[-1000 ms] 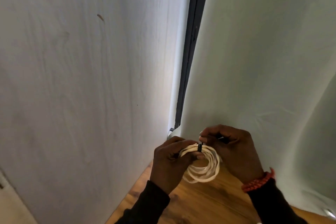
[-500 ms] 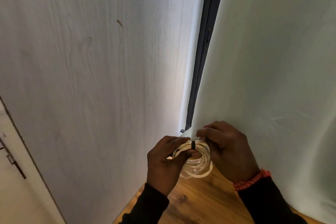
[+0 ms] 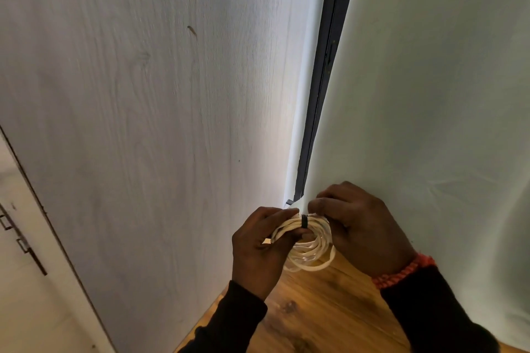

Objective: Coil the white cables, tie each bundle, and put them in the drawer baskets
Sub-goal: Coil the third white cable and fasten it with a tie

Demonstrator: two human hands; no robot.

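Observation:
A coil of white cable (image 3: 308, 252) hangs between both hands above a wooden table top (image 3: 324, 312). A black tie (image 3: 304, 221) wraps the top of the coil. My left hand (image 3: 258, 249) grips the coil's left side, thumb over the strands. My right hand (image 3: 358, 226) holds the right side and pinches at the tie with its fingertips. No drawer or basket is in view.
A tall pale wood-grain panel (image 3: 137, 123) stands close on the left. A white curtain (image 3: 444, 94) hangs on the right with a dark frame (image 3: 324, 80) between them. At far left is a white door with metal fittings (image 3: 25, 249).
The view has swung left and down a little, showing the white door at the far left. Both hands stay on the coil, and the black tie now sits closed round the strands.

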